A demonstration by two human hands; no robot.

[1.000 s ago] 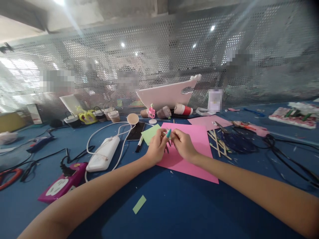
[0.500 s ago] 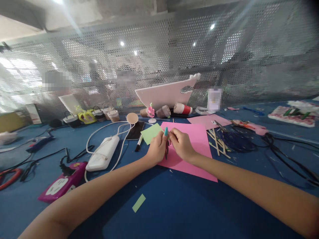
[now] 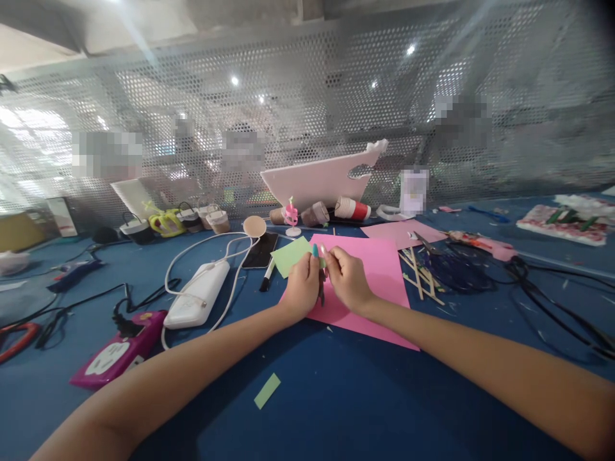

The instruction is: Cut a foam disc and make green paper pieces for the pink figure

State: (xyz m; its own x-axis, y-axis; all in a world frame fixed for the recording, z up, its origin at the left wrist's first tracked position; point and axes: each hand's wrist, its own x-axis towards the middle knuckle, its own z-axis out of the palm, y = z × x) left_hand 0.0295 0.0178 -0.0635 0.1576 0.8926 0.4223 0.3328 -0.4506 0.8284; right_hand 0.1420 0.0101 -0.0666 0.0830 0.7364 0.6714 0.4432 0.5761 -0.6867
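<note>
My left hand (image 3: 302,285), with a teal thumbnail, is closed in a pinch above the pink sheet of paper (image 3: 382,291). Close beside it, my right hand (image 3: 350,275) pinches too, thumb raised. A small piece of green paper (image 3: 323,262) shows between the two sets of fingertips, mostly hidden by them. Left of the hands lies a larger green paper (image 3: 291,255), partly over the pink sheet's edge. Nearer to me, a green paper strip (image 3: 267,391) rests on the blue table (image 3: 336,397).
On the left are a white power bank (image 3: 199,298) with a looping cable, a purple box (image 3: 120,352), a phone (image 3: 259,253) and a marker (image 3: 267,276). Wooden sticks (image 3: 417,272), scissors (image 3: 425,242) and a glue gun (image 3: 485,245) lie right. Cups (image 3: 353,209) lie behind.
Both thumbs have shifted, and the right thumb now points up beside the left one. The hands stay over the pink sheet, still close together.
</note>
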